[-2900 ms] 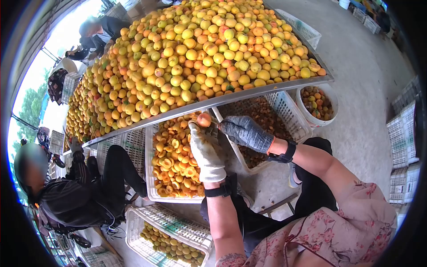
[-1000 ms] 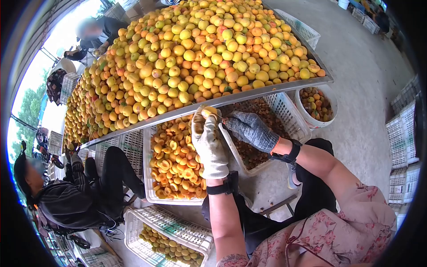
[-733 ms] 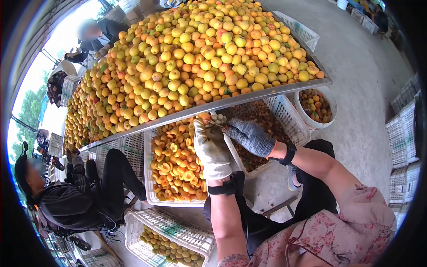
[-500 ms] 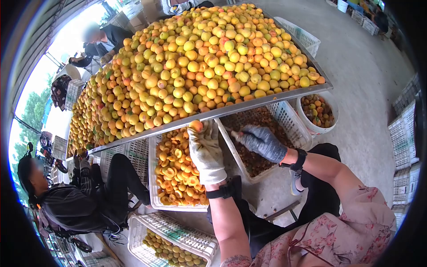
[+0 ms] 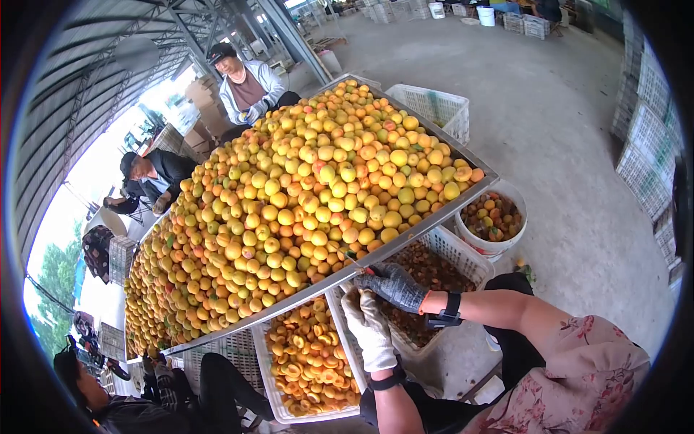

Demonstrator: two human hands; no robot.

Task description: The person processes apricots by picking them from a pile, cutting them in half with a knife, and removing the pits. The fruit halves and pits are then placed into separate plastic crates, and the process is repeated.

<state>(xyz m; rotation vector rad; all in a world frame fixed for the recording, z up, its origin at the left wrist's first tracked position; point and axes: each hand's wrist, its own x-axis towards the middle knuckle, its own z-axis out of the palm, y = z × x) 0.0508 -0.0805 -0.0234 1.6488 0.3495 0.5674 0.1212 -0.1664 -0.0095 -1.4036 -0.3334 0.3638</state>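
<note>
My left hand (image 5: 367, 324), in a soiled white glove, is raised over the rims between two crates, fingers curled together; whatever they hold is hidden. Just beside its fingertips, my right hand (image 5: 397, 286), in a grey glove, is closed around a thin tool that looks like a small knife (image 5: 357, 265), near the metal table edge. Whole apricots (image 5: 289, 202) are heaped on the table above both hands. Halved apricots (image 5: 307, 358) fill a white crate to the left below. Under my right hand, another white crate (image 5: 463, 253) holds brown bits that look like pits.
A white bucket (image 5: 522, 224) with discarded-looking fruit stands right of the table corner. The metal table rim (image 5: 426, 226) runs in front of me. Other people sit around the table, one close at left (image 5: 144, 412). Stacked crates (image 5: 647, 163) line the right side.
The view has turned upward and to the right. The apricot seen in my left hand no longer shows. My hands have come together, the right one moving in beside the left.
</note>
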